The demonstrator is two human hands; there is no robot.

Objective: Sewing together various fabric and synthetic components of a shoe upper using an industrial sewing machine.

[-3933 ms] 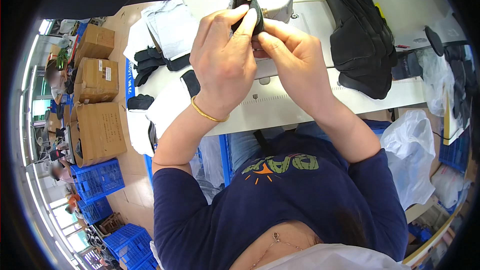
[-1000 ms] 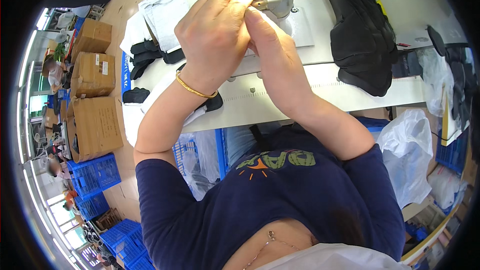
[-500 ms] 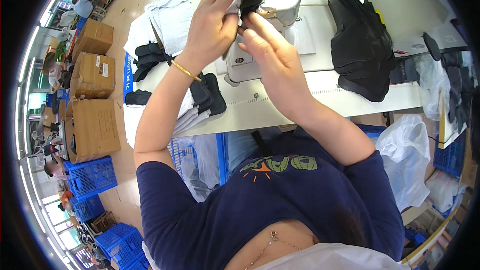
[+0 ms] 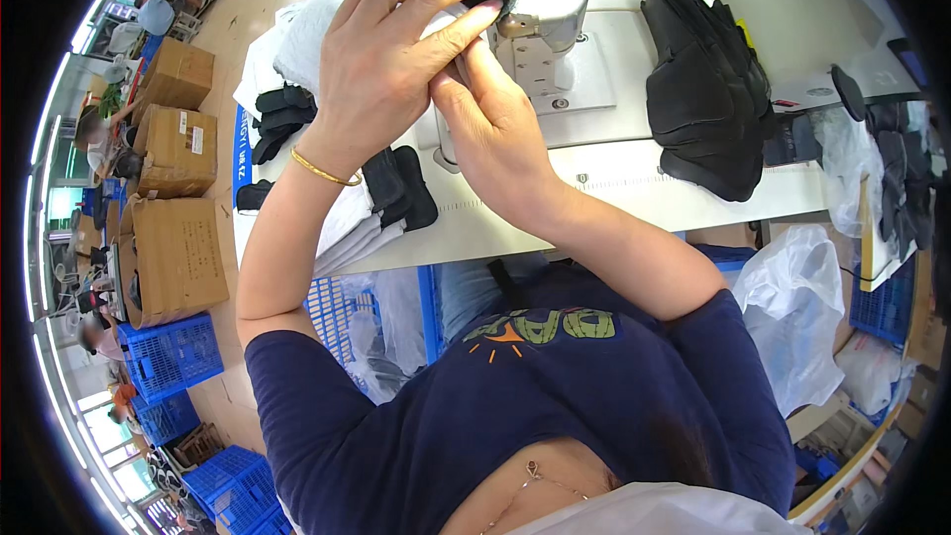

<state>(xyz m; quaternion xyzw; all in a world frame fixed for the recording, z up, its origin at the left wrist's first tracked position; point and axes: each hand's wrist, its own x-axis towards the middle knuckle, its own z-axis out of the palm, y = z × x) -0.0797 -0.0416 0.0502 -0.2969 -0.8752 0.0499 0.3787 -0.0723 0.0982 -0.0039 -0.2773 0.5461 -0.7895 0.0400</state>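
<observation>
At the top of the table both my hands meet right beside the head of a sewing machine point(image 4: 548, 20). My left hand point(image 4: 374, 74) is closed, its fingers bent over a piece of white and black fabric point(image 4: 451, 18) that shows only in slivers. One finger reaches to the black edge by the presser foot. Below and to the right, my right hand point(image 4: 498, 139) pinches the same fabric with its fingertips, which touch the left hand. Most of the fabric is hidden under the hands.
A tall pile of black fabric pieces point(image 4: 701, 89) lies right of the machine. Left of my arm are white fabric pieces point(image 4: 297, 48) and black-trimmed ones point(image 4: 398, 193). Cardboard boxes point(image 4: 178, 256) and blue crates point(image 4: 170, 357) stand on the floor at left. A white plastic bag point(image 4: 792, 312) hangs at right.
Both hands have shifted left and slightly down, closing in on each other. My right fingers, stretched out before, are now bent against the fabric. The view has shifted slightly.
</observation>
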